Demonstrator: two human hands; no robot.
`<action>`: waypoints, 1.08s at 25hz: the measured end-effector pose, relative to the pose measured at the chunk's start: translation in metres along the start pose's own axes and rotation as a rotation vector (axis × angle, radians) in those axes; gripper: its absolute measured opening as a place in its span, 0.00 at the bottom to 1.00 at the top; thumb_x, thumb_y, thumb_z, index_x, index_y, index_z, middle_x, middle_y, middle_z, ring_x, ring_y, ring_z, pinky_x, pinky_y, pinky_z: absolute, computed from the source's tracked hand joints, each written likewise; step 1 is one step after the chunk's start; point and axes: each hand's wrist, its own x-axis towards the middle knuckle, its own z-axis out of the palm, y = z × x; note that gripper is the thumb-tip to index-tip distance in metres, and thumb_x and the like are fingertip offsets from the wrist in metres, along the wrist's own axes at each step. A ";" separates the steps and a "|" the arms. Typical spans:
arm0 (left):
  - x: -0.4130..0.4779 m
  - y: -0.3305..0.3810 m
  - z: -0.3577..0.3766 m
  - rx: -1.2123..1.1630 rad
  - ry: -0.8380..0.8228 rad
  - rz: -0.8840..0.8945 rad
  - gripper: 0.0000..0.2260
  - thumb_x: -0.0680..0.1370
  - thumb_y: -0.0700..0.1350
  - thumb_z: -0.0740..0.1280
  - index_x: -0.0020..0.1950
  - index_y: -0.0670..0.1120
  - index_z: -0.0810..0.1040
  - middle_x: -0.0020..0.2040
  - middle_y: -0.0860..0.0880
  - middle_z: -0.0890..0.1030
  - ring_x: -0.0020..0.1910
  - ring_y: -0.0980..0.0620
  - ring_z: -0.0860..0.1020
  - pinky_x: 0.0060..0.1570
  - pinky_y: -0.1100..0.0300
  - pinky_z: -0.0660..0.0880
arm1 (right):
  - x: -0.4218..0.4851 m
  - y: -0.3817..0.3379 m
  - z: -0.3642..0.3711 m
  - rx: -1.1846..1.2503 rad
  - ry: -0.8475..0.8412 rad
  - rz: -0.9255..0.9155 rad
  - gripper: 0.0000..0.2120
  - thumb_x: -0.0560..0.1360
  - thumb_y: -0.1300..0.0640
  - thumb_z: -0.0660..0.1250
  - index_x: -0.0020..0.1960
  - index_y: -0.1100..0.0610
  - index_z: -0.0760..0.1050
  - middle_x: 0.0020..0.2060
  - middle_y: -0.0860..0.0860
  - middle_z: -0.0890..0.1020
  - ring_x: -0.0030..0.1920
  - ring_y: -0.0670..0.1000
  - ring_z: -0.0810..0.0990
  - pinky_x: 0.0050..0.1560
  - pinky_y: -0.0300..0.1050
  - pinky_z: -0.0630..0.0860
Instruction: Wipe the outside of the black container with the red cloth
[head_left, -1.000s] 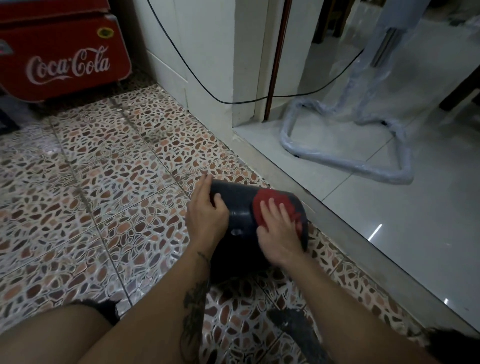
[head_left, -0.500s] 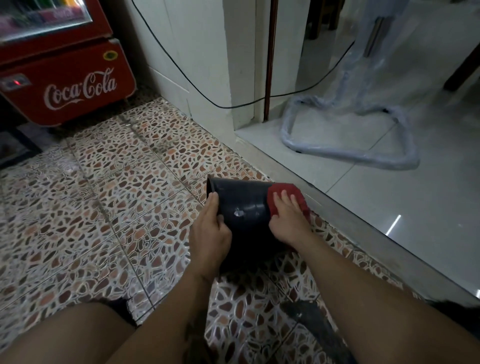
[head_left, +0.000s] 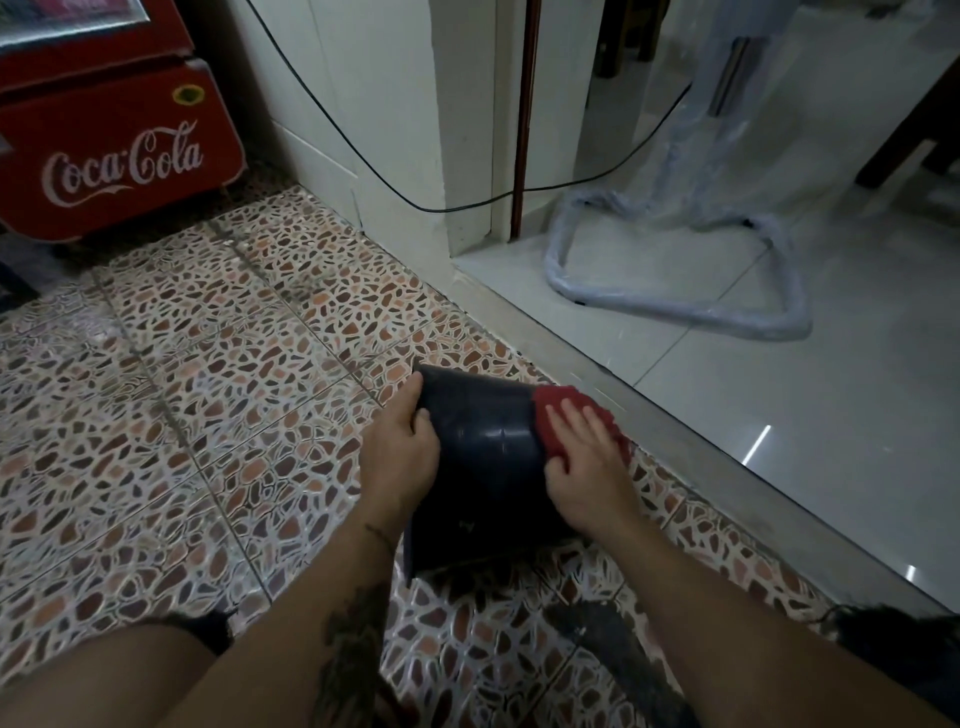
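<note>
The black container (head_left: 483, 457) lies on its side on the patterned tile floor, its wider end toward me. My left hand (head_left: 402, 452) grips its left side near the far rim, thumb on the wall. My right hand (head_left: 584, 462) lies flat on the red cloth (head_left: 550, 410), pressing it against the container's right side near the far end. Most of the cloth is under my palm and fingers.
A raised grey threshold (head_left: 701, 447) runs diagonally just right of the container, with smooth pale tiles beyond. A plastic-wrapped metal stand (head_left: 675, 306) sits there. A red Coca-Cola cooler (head_left: 114, 145) stands far left. A black cable (head_left: 363, 161) hangs along the wall. My knees frame the bottom.
My right hand with the red cloth has slid from the container's top over to its right side. My left hand has shifted from flat on the left wall to gripping it.
</note>
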 end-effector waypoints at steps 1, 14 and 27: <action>-0.008 -0.001 0.007 -0.040 0.038 0.009 0.21 0.82 0.45 0.56 0.76 0.56 0.67 0.73 0.51 0.72 0.70 0.50 0.70 0.70 0.54 0.65 | 0.010 0.000 -0.004 -0.045 -0.035 0.086 0.33 0.78 0.51 0.55 0.81 0.44 0.53 0.82 0.45 0.52 0.81 0.50 0.46 0.80 0.61 0.45; 0.019 -0.002 0.017 -0.263 0.081 -0.137 0.19 0.83 0.44 0.56 0.73 0.51 0.71 0.73 0.51 0.72 0.71 0.51 0.69 0.70 0.60 0.62 | -0.017 -0.010 0.013 0.015 -0.116 -0.254 0.31 0.81 0.51 0.53 0.81 0.37 0.48 0.81 0.38 0.44 0.80 0.44 0.37 0.75 0.57 0.36; 0.021 0.000 0.021 -0.049 0.119 -0.156 0.21 0.83 0.48 0.52 0.77 0.53 0.66 0.72 0.45 0.73 0.69 0.43 0.71 0.70 0.46 0.66 | 0.021 -0.082 0.022 0.042 -0.212 -0.190 0.31 0.78 0.49 0.45 0.82 0.45 0.49 0.82 0.43 0.46 0.81 0.46 0.40 0.76 0.60 0.34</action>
